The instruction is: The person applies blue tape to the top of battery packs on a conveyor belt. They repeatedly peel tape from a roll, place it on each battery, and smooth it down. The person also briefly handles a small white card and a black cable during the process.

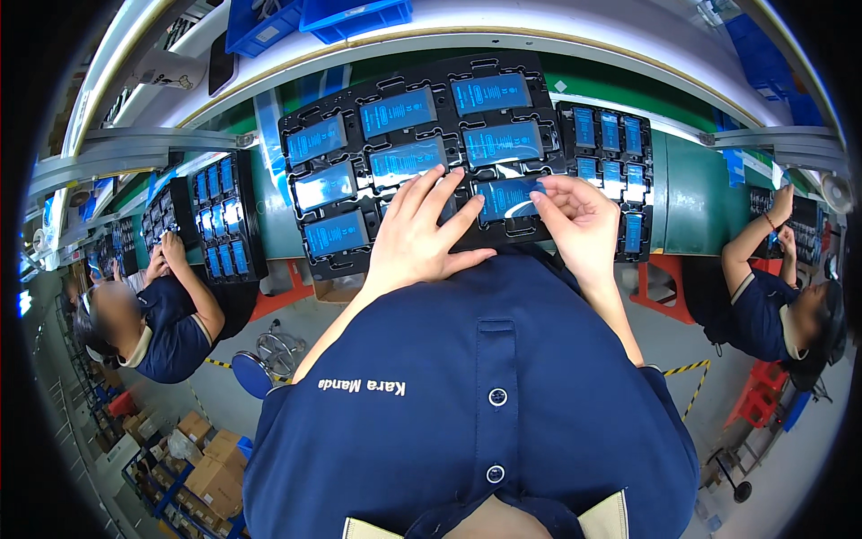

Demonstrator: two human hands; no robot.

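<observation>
A black moulded tray (364, 107) lies on the bench before me, with flat blue batteries in rows in its pockets. My left hand (426, 229) rests over the tray's near middle, fingers spread and holding nothing. Its index fingertip reaches the left edge of the near-right battery (507, 199), and its palm partly hides the battery beside it. At that near-right battery's upper right corner, my right hand (579, 220) has thumb and index finger closed together on the edge. Whether a thin film lies between those fingertips is too small to tell.
Another battery tray (648, 135) stands close on the right, and one more (242, 198) on the left. Blue bins (355, 18) sit on the shelf beyond. Co-workers sit at both sides, a person (171, 319) on the left and a person (772, 296) on the right.
</observation>
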